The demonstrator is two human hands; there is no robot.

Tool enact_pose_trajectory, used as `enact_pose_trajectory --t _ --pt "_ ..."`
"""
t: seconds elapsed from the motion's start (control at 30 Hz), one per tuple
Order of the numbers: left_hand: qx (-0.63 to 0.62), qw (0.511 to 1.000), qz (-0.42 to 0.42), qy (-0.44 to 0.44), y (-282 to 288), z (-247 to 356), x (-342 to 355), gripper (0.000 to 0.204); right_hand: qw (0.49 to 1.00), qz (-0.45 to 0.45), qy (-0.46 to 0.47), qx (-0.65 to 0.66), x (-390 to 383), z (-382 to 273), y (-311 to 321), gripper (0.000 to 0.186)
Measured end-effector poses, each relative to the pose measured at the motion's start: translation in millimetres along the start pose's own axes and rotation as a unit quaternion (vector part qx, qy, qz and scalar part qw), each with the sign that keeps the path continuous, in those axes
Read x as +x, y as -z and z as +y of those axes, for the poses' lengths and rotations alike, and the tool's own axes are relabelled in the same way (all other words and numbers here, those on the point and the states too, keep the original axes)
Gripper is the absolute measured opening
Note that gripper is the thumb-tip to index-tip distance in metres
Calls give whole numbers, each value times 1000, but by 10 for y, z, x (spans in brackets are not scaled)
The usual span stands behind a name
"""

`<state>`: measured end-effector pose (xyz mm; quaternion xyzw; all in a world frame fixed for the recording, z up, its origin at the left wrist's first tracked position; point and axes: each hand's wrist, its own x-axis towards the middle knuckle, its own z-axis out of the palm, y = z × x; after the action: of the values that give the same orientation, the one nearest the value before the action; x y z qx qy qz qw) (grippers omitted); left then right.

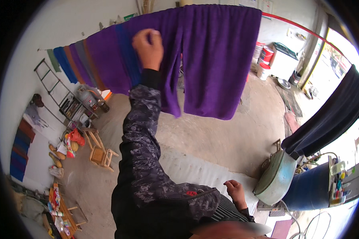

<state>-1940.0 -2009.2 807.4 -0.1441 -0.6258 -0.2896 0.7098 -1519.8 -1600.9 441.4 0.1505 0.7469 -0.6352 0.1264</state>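
My left hand is raised in front of the hanging towels, its fingers curled in; anything inside them is hidden. Behind it hangs a blue towel beside purple ones. The nearest large purple towel drapes over the line to the right of this hand, its two long edges hanging straight. My right hand is low near my body, fingers curled, with nothing visible in it. Further left along the line are brown, grey, blue and green towels.
A red line runs to the doorway at right. Dark cloth hangs above a metal tub and a blue barrel. A wooden stool, a rack and shoes stand at left; red-and-white buckets sit at the back.
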Motion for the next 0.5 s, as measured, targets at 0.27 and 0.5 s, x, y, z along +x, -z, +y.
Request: enact_pose_trajectory --t 0.27,0.5 --pt "-70 923 -50 374 8 -779 492 95 999 16 -23 17 40 55 124 23" --pt "0 976 -112 184 -115 -758 956 67 997 17 25 -68 99 -2 220 36"
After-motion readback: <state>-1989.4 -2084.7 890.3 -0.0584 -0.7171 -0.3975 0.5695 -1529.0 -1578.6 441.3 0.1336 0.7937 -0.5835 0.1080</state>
